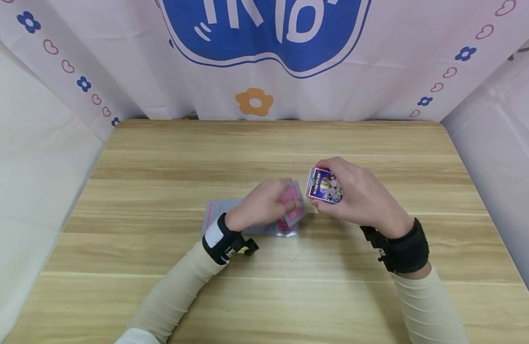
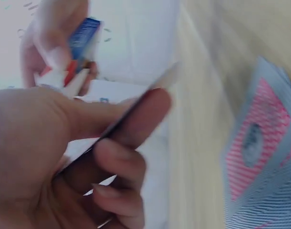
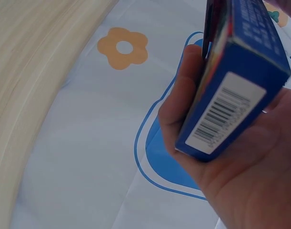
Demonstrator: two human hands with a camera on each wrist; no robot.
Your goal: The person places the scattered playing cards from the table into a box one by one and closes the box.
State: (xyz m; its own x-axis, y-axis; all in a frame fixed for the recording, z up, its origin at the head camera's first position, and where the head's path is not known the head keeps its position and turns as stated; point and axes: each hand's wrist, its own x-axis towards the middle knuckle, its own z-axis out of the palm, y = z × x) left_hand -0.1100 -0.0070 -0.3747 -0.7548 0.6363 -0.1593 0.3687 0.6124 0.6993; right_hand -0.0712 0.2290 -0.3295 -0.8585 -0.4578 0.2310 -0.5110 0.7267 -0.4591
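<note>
My left hand (image 1: 264, 203) pinches a playing card (image 1: 292, 193) with a red patterned back, thumb on one face and fingers on the other. In the left wrist view that card (image 2: 128, 114) shows nearly edge-on. My right hand (image 1: 361, 198) grips a small blue card box (image 1: 325, 186) with a trophy picture, just right of the held card. A barcode label shows on the end of the box (image 3: 221, 112) in the right wrist view. Beneath my left hand, overlapping playing cards (image 1: 210, 216) lie in a row on the table, red backs up, partly hidden by the hand.
The wood-grain table (image 1: 255, 296) runs back to a white cloth (image 1: 131, 48) with a blue emblem and an orange flower (image 1: 254, 102). White cloth walls stand at both sides. Each wrist wears a black strap (image 1: 404, 248).
</note>
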